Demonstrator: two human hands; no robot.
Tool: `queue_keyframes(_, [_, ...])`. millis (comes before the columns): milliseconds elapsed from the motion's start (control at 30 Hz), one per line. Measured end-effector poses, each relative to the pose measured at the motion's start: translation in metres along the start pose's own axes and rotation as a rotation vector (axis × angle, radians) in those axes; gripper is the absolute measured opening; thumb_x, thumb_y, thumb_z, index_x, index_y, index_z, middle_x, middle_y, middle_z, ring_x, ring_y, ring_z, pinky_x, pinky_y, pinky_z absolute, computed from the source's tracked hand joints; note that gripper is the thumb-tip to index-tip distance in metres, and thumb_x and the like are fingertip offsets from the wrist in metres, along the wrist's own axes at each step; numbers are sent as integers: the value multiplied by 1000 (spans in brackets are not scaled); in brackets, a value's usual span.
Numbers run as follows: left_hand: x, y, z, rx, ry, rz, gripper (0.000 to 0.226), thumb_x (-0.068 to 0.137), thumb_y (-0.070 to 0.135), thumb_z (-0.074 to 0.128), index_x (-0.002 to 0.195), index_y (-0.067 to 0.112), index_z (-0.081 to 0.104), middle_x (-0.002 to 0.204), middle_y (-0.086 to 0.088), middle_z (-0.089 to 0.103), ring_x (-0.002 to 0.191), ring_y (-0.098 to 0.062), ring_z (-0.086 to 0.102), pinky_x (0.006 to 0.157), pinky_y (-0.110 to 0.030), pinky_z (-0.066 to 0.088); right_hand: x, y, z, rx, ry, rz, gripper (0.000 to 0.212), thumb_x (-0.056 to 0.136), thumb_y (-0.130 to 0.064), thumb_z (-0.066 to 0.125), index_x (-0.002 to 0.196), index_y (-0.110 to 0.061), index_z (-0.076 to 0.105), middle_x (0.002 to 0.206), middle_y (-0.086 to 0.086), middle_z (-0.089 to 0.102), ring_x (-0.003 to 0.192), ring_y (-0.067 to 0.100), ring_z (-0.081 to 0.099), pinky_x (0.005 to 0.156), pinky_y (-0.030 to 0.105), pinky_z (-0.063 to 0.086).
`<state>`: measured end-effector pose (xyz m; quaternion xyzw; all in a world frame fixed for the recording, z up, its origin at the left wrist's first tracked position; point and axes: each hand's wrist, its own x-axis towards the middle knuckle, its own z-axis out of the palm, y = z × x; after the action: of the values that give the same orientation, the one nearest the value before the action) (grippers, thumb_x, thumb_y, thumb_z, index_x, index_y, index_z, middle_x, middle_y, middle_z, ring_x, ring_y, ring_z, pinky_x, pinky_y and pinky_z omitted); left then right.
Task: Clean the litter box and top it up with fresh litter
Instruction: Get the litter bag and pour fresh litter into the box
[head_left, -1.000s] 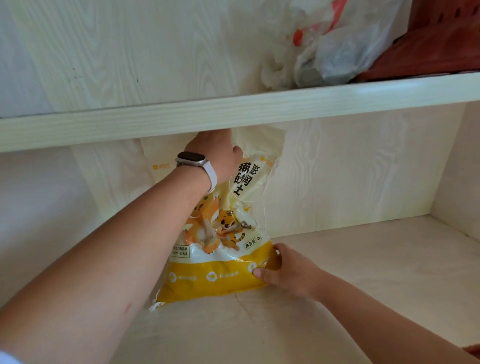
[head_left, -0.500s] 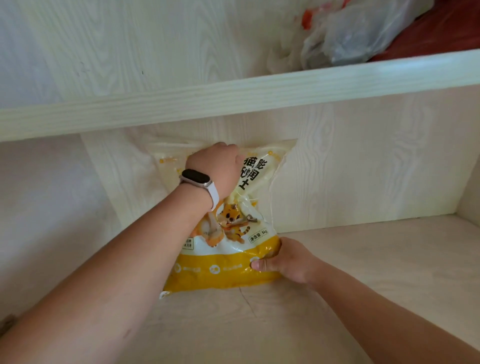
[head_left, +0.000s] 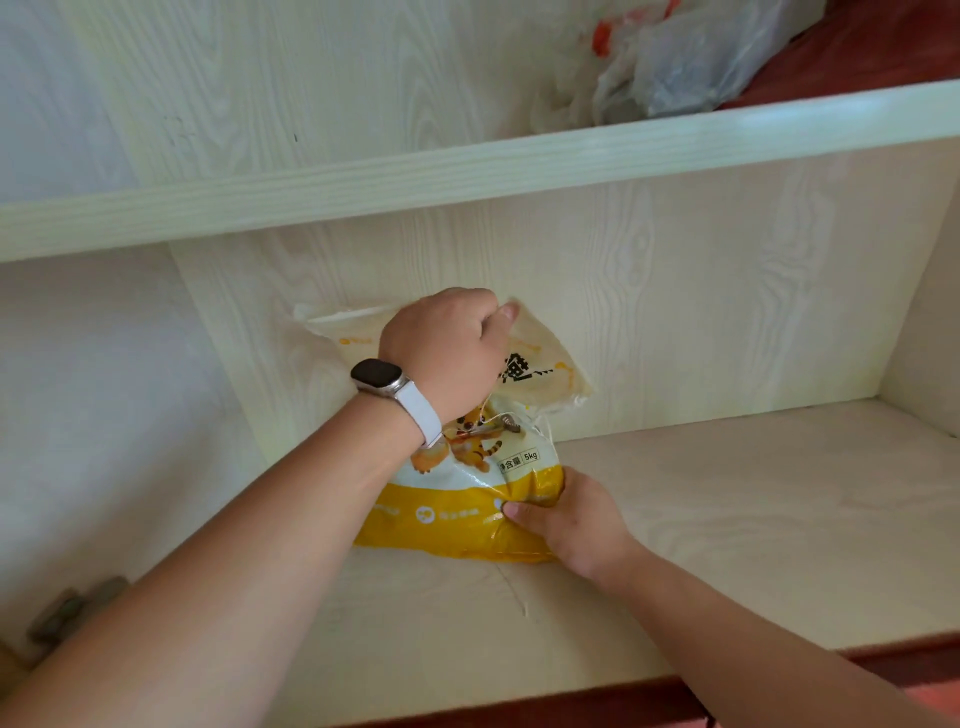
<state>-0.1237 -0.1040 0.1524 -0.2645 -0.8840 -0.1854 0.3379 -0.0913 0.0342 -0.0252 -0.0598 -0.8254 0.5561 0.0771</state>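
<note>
A white and yellow cat litter bag (head_left: 467, 514) with a cartoon tiger stands on the lower cabinet shelf (head_left: 727, 519), against the back panel. My left hand (head_left: 447, 353), with a watch on its wrist, grips the bag's folded upper part from above. Low on the bag's right side, my right hand (head_left: 571, 525) holds the yellow bottom corner, thumb pressed on the front. The bag's top flap is crumpled and bent to the right. No litter box is in view.
The upper shelf board (head_left: 467, 171) runs across above the bag. Plastic bags (head_left: 675, 57) and something dark red lie on it at the top right. A metal hinge (head_left: 67, 613) sits at the lower left. The cabinet's right wall (head_left: 930, 312) closes the space.
The bag's top has been folded down and to the right under my left hand, so the bag stands lower. My right hand keeps its hold on the bottom corner.
</note>
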Motion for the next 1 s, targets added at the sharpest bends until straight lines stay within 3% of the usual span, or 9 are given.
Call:
queue_keyframes(133, [-8,16,-12,-59,17,23,54,99,37,47,54,18,25,50,4,27,45,-15,27,46,-31,17,-18,1,1,11,32,30,28,68,-40,85,88,-34,67,87,-13,73,85,5,68,79,28,55])
queue_keyframes(300, [-21,39,-18,-154,50,107,55,98,35,50,54,18,23,50,4,26,45,-12,25,46,-31,14,-36,-6,-13,88,-86,127,31,66,-26,89,91,-31,72,89,-10,76,87,6,70,79,22,54])
queue_keyframes(433, [-33,50,-24,-213,88,145,56,97,33,53,53,19,21,49,5,23,44,-12,24,46,-31,13,-52,0,-14,69,7,169,42,62,-35,90,99,-26,74,92,-8,76,88,9,71,83,28,56])
queue_keyframes(533, [-42,59,-35,-250,114,194,56,97,31,53,53,20,19,49,5,22,44,-13,23,46,-30,12,-69,0,-13,-8,73,141,37,67,-35,87,99,-22,73,89,-8,74,83,8,69,75,24,56])
queue_keyframes(633, [-50,74,-47,-263,136,269,56,96,29,54,54,23,18,51,8,22,44,-10,23,45,-27,13,-86,2,-17,-90,126,112,27,71,-37,84,91,-24,72,86,-8,74,81,10,69,79,32,57])
queue_keyframes(700, [-55,90,-51,-272,148,319,57,96,28,56,55,26,17,54,10,23,46,-7,25,47,-25,13,-101,3,-24,-139,141,100,20,74,-39,81,84,-27,69,81,-10,71,77,8,66,73,29,55])
queue_keyframes(767, [-61,106,-56,-324,183,354,56,95,25,58,56,27,17,56,11,23,48,-4,26,48,-26,12,-116,8,-32,-161,150,99,28,73,-44,78,91,-25,69,84,-9,71,79,9,66,71,28,54])
queue_keyframes(867, [-71,133,-64,-394,224,383,48,94,22,59,58,20,27,59,12,24,50,-4,26,52,-27,11,-142,17,-45,-189,189,90,55,61,-61,70,105,-28,64,92,-10,71,85,10,66,77,32,55])
queue_keyframes(1000, [-92,177,-69,-471,253,399,44,92,16,61,59,17,33,62,5,32,52,-16,28,53,-24,12,-187,24,-68,-150,239,69,46,67,-52,73,105,-28,65,91,-11,71,83,5,66,69,24,53])
